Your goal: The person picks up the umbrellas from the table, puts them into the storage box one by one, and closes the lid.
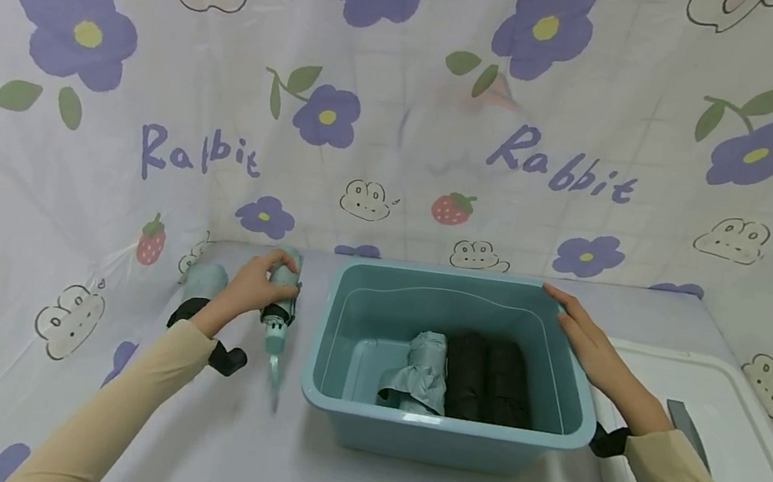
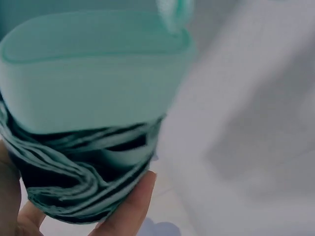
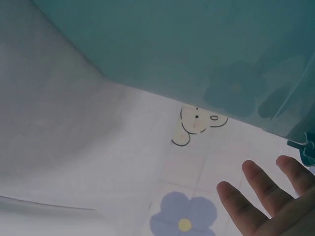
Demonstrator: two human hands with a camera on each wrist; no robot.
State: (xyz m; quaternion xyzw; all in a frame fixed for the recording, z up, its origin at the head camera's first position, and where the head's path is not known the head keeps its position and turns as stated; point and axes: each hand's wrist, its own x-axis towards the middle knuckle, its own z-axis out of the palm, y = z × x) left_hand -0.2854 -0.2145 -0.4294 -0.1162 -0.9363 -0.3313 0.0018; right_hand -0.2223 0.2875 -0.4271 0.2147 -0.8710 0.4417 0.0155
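Note:
My left hand (image 1: 256,288) grips a folded mint umbrella (image 1: 275,336) left of the storage bin, its wrist strap hanging toward me. Close up in the left wrist view, the umbrella's smooth oval handle (image 2: 93,93) fills the top, with gathered fabric below it and fingertips around that fabric. My right hand (image 1: 594,356) rests on the right rim of the blue-green bin (image 1: 430,442), fingers extended. Inside the bin a pale blue folded umbrella (image 1: 426,365) lies beside two black rolled bundles (image 1: 486,379), which look like folded umbrellas too.
Behind my left wrist lies another pale blue rolled item (image 1: 206,280), partly hidden by the arm. A white lid (image 1: 726,396) lies right of the bin, under my right forearm. A patterned curtain (image 1: 407,109) hangs at the table's back edge.

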